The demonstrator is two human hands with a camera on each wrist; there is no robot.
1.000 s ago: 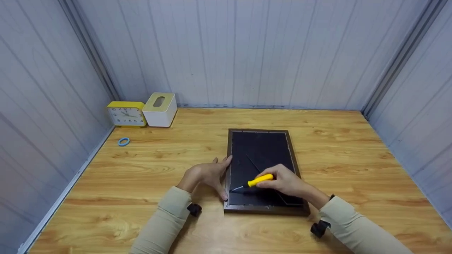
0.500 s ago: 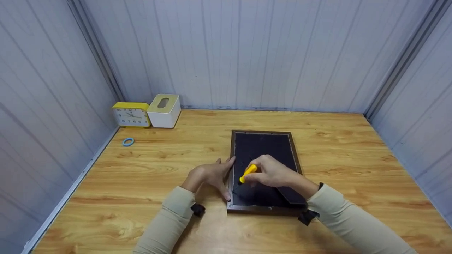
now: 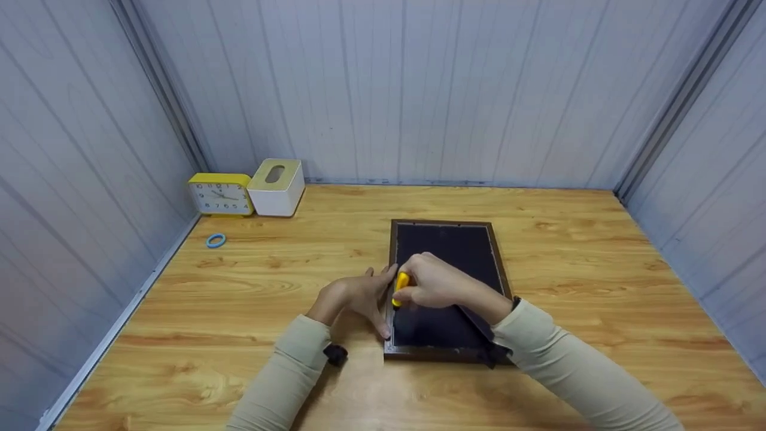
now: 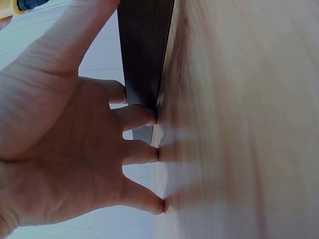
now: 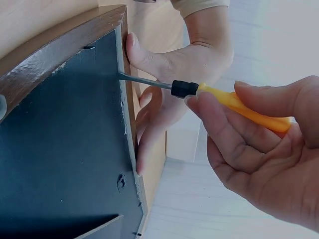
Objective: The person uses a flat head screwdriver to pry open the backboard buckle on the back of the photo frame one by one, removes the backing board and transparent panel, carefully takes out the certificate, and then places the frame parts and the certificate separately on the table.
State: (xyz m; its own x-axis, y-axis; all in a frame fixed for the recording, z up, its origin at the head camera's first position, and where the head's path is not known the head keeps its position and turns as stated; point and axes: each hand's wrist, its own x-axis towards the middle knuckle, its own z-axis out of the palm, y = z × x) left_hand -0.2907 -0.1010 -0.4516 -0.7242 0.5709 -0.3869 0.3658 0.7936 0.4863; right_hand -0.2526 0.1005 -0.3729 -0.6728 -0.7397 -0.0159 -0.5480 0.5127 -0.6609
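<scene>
A brown picture frame (image 3: 443, 355) lies on the table with its black backing board (image 3: 449, 240) facing up. My right hand (image 3: 437, 282) grips a screwdriver by its yellow handle (image 5: 239, 105). In the right wrist view, the screwdriver's metal tip meets the seam between backing and frame rim (image 5: 130, 99), near one corner. My left hand (image 3: 358, 297) is spread along the frame's left side, thumb and index finger at the rim. The left wrist view shows its other fingers (image 4: 142, 152) stretched down to the tabletop beside the frame. A dark support flap (image 5: 105, 230) lies on the backing, partly hidden by my right arm.
At the back left, a yellow alarm clock (image 3: 221, 196) stands beside a white tissue box (image 3: 278, 194) with a wood-coloured lid. A blue ring (image 3: 215, 240) lies in front of them. Pale panel walls (image 3: 383, 90) enclose the table (image 3: 299, 257) at the back and sides.
My right hand has moved left and swung the screwdriver from a low slant to a steeper stance at the frame's left edge. The left hand stays at the rim.
</scene>
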